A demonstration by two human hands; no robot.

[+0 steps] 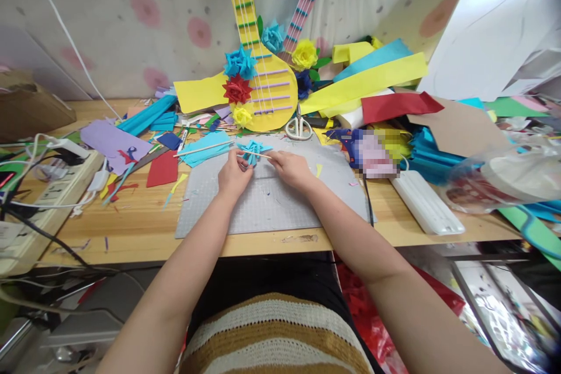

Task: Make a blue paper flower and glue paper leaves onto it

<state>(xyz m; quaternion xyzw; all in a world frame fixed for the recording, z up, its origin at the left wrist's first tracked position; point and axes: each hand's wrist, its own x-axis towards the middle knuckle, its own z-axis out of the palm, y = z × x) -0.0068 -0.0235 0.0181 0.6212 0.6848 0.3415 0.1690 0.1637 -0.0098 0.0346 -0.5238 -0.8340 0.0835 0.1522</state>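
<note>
Over a grey cutting mat [272, 204], both my hands work on a light blue paper flower [253, 151]. My left hand [234, 174] pinches the flower's near edge with its fingers closed. My right hand [291, 168] is closed on a thin wooden stick [262, 155] that runs into the flower. A second thin stick [202, 149] lies on blue paper strips to the left, beyond the mat.
White-handled scissors [298, 127] lie just beyond the mat. A yellow paper guitar [263, 93] with paper flowers leans on the wall. Coloured paper scraps cover the wooden table [140, 222]. A power strip with cables [48, 181] is at left, a white flat box [427, 203] at right.
</note>
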